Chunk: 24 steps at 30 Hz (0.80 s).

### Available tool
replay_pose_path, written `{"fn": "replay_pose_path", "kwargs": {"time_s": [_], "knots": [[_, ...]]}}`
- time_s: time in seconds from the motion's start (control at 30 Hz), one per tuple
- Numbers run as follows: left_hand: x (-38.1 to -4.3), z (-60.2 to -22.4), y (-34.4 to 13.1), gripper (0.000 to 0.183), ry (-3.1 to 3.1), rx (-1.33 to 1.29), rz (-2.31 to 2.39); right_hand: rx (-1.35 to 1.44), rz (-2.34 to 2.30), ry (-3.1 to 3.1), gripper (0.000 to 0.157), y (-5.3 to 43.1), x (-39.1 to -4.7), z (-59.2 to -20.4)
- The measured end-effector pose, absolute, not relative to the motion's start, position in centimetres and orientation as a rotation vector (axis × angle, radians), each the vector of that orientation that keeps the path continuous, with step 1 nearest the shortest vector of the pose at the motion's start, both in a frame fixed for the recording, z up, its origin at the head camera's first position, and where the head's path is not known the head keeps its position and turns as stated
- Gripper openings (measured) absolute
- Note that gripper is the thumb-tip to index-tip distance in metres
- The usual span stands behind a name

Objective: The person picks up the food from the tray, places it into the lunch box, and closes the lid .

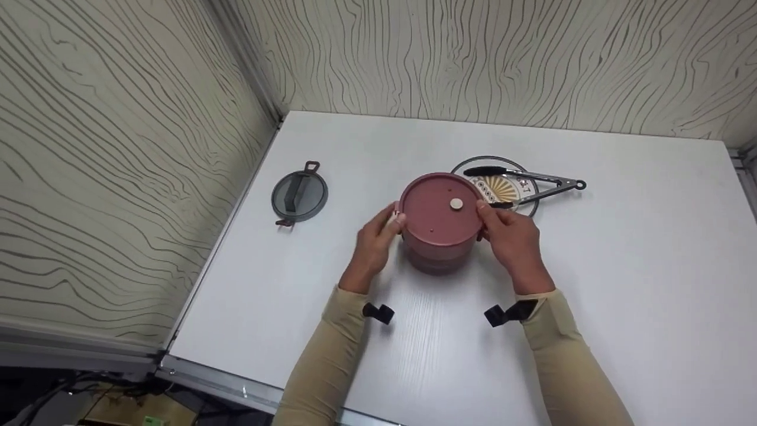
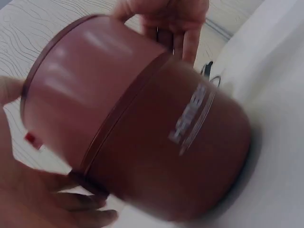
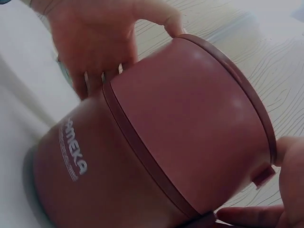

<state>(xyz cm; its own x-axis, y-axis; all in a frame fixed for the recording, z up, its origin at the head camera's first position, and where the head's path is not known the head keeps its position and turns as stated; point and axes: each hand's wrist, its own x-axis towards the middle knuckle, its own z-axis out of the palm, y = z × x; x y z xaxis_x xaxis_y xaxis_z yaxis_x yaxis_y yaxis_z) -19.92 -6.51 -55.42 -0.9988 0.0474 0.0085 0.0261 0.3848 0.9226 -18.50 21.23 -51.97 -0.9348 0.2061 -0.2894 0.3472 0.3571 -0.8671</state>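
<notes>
A dark red, two-tier pot [image 1: 440, 222] stands on the white table between both hands, with a flat lid and a small white knob [image 1: 456, 204]. My left hand [image 1: 374, 241] grips its left side, thumb at the lid's rim and fingers under the side handle [image 2: 88, 184]. On the opposite side my right hand [image 1: 513, 238] holds it the same way, its thumb against the rim. Pale lettering [image 3: 76, 149] shows on the lower tier in the right wrist view. I cannot tell whether the base touches the table.
Behind the pot to the right, black and silver tongs [image 1: 556, 178] lie across a round, dark-rimmed plate [image 1: 502, 188] with a yellow sunburst pattern. A round grey lidded dish [image 1: 300, 195] with reddish loop handles sits at the left. Wood-grain patterned walls [image 1: 473, 65] border the table's back and left.
</notes>
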Motion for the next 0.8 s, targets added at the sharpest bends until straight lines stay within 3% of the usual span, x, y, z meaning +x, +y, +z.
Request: {"fn": "replay_pose_path", "kwargs": {"time_s": [0.1,0.3,0.5,0.8], "knots": [[-23.3,-55.1,-9.7,0.058,2.990,0.047,1.533,0.482,-1.626,2.526,0.067,21.9,-18.1,-51.6],[-29.7,-55.3,-18.3,0.054,3.268,-0.370,0.640,0.487,-1.672,2.650,0.053,22.3,-17.0,-51.0],[-30.6,-55.9,-23.4,0.041,3.067,-0.639,0.570,0.431,-1.774,2.735,0.042,22.1,-16.1,-50.7],[-30.5,-57.1,-23.5,0.031,3.149,-0.542,0.806,0.479,-1.753,2.700,0.038,22.9,-15.4,-50.8]]}}
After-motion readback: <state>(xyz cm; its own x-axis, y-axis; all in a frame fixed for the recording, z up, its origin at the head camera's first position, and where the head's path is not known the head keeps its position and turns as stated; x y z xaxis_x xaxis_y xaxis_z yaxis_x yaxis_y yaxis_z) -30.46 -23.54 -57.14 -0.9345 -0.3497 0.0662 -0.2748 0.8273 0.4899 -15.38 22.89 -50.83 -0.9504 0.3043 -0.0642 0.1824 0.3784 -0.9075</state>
